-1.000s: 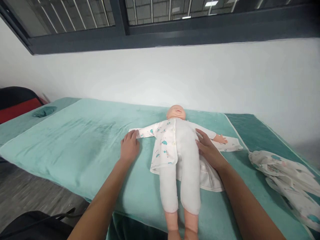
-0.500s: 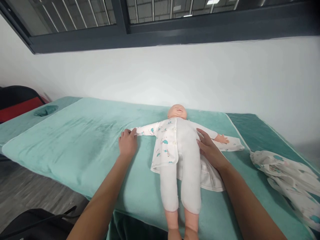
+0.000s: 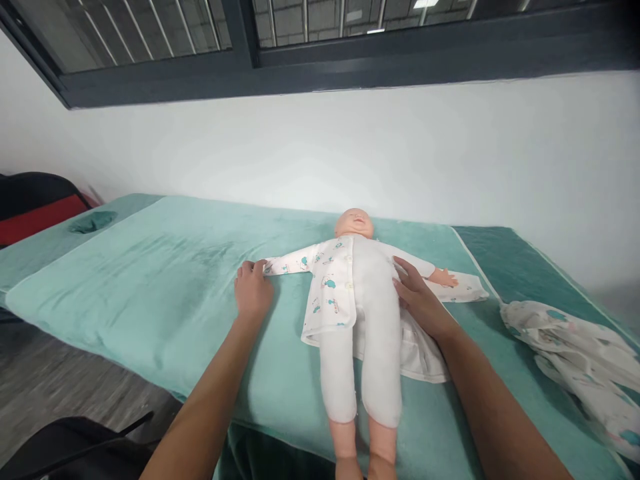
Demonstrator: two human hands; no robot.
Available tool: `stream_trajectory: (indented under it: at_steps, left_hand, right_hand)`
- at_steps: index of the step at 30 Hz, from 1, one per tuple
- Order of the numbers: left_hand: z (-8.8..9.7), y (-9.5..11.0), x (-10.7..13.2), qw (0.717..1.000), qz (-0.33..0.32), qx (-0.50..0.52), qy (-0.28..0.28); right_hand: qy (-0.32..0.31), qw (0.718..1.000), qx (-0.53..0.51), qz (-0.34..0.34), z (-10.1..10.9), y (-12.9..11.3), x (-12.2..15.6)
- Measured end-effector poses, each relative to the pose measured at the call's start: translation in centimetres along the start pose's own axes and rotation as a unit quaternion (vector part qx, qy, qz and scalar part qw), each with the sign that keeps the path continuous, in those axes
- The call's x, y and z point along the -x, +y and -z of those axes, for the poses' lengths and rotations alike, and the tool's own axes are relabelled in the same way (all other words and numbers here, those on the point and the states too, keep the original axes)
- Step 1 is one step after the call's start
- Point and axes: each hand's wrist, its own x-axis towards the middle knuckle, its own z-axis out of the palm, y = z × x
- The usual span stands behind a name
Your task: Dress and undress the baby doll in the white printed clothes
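Observation:
A baby doll (image 3: 367,313) lies on its back on a teal towel (image 3: 150,287), head toward the wall. It wears a white body suit and a printed white jacket (image 3: 327,293) that is open on its right side. My left hand (image 3: 253,290) pinches the cuff of the jacket's long sleeve, stretched out to the left. My right hand (image 3: 417,297) lies flat with fingers spread on the doll's side, over the jacket's other half.
A crumpled printed white garment (image 3: 575,360) lies on the towel at the right. A darker teal cover (image 3: 515,267) shows beyond it. A white wall runs close behind the table. A black and red chair (image 3: 35,207) stands at far left.
My left hand has slid a little to the left, drawing the sleeve cuff out with it. My right hand has stayed on the doll.

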Motion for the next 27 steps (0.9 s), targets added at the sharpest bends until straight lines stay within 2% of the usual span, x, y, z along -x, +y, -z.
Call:
stream_trajectory:
  at_steps: [6, 8, 11, 13, 16, 18, 20, 22, 24, 27]
  left_hand:
    - [-0.2, -0.2, 0.1, 0.999, 0.027, 0.006, 0.019]
    - [-0.1, -0.2, 0.1, 0.999, 0.026, 0.006, 0.021]
    - [0.0, -0.3, 0.1, 1.0, 0.003, 0.013, 0.01]
    - [-0.1, -0.2, 0.1, 1.0, -0.019, 0.023, -0.005]
    - [-0.2, -0.2, 0.2, 0.998, -0.025, 0.034, -0.045]
    - [-0.2, -0.2, 0.2, 0.997, -0.014, 0.033, -0.071]
    - [-0.1, -0.2, 0.2, 0.996, -0.004, 0.034, -0.079]
    - [0.1, 0.1, 0.1, 0.997, -0.002, 0.044, -0.057]
    - [0.5, 1.0, 0.2, 0.997, -0.019, 0.078, -0.023]
    - [1.2, 4.1, 0.6, 0.98, -0.062, 0.189, -0.007]
  right_hand:
    - [0.033, 0.999, 0.032, 0.008, 0.2, 0.3, -0.2]
    - [0.073, 0.996, 0.057, 0.018, 0.3, 0.3, -0.4]
    - [0.165, 0.981, 0.098, 0.036, 0.9, 0.1, -0.6]
    - [0.257, 0.955, 0.136, 0.054, 1.6, -0.2, -0.7]
    - [0.401, 0.887, 0.221, 0.064, 3.2, -0.4, -0.7]
    - [0.443, 0.853, 0.272, 0.04, 4.4, -0.3, -0.9]
    - [0.442, 0.85, 0.286, 0.004, 5.3, 0.0, -1.2]
    - [0.436, 0.859, 0.267, -0.021, 6.0, 0.3, -1.6]
    - [0.447, 0.873, 0.194, -0.016, 6.5, 0.7, -2.0]
    - [0.473, 0.879, 0.055, 0.016, 7.4, 1.1, -2.3]
